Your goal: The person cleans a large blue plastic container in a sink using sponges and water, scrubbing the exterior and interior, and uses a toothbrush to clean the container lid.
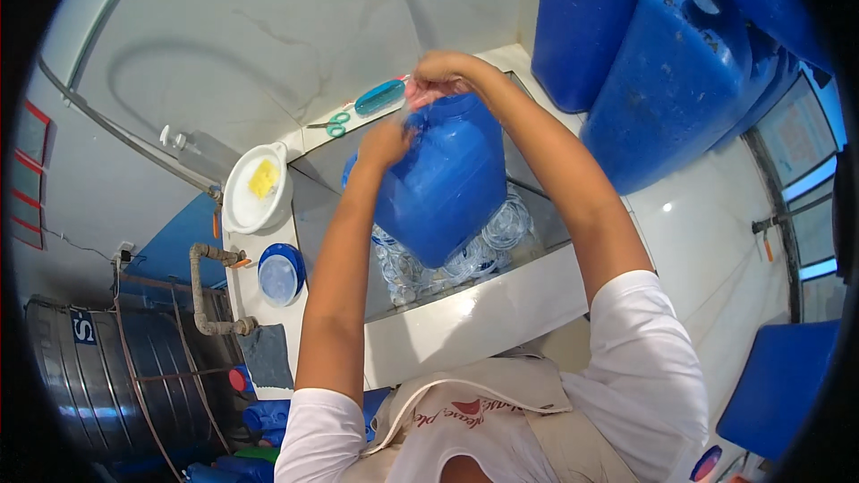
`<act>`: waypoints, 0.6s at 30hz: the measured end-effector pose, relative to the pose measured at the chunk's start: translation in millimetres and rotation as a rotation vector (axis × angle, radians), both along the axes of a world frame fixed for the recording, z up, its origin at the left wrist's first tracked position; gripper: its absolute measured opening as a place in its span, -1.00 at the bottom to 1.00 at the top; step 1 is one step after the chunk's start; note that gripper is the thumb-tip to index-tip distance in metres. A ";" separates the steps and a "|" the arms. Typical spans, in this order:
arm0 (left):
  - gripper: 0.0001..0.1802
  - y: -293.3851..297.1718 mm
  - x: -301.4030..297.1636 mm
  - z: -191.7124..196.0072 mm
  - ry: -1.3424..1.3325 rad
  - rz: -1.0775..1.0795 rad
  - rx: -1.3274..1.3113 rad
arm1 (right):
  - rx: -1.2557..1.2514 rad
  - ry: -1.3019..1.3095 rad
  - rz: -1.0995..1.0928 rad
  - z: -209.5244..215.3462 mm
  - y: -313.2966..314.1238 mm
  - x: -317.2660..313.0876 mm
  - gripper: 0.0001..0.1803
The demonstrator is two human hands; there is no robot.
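A large blue plastic jug [443,183] rests in the sink [327,206], its capped or necked end pointing away from me. My left hand [386,143] is closed against the near-left side of its top, with the fingertips partly hidden and slightly blurred. Across the top, my right hand [438,76] bends down beside the neck with its fingers pinched together. A blurred, see-through strip seems to run between both hands; I cannot make out what it is. Beneath the jug lie several clear plastic bundles [507,222].
On the left ledge stand a white basin [258,210] with a yellow sponge [263,179] and a blue-rimmed round tub [281,275]. Green-handled scissors [336,125] and a teal brush [380,97] lie behind the sink. Tall blue jugs [667,80] stand on the right.
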State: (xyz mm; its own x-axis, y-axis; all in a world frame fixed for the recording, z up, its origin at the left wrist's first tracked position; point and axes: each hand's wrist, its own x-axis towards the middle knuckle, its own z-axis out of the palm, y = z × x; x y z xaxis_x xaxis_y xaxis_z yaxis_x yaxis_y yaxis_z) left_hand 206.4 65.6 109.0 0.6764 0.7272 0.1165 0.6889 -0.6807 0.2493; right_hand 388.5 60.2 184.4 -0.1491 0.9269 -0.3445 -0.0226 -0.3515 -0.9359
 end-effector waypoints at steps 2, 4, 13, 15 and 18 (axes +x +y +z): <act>-0.43 -1.2 10.6 1.1 0.016 -0.016 0.064 | 0.038 0.016 -0.017 2.8 -4.3 -7.3 -0.84; -0.44 0.2 10.6 -1.3 -0.032 0.034 0.107 | 0.039 0.020 -0.005 10.2 -6.1 -17.2 -0.84; -0.59 -81.9 -95.8 -25.3 -0.240 0.456 -0.195 | 0.096 -0.037 -0.023 -24.1 17.3 -31.3 -0.86; -0.68 -97.6 -144.8 -53.3 -0.340 0.571 -0.070 | 0.248 -0.155 0.024 -54.6 42.3 -55.3 -0.83; -0.77 -104.7 -169.0 -72.9 -0.479 0.935 -0.527 | 0.806 -1.017 0.020 -108.5 87.3 -74.6 -0.77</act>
State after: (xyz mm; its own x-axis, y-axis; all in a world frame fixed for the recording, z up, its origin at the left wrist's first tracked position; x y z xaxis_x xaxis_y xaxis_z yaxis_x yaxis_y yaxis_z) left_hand 37.3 -39.1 36.1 -0.1777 0.9519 -0.2497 0.6255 0.3052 0.7181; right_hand 313.9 147.5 75.9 -0.1674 0.9256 0.3395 0.8176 0.3228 -0.4768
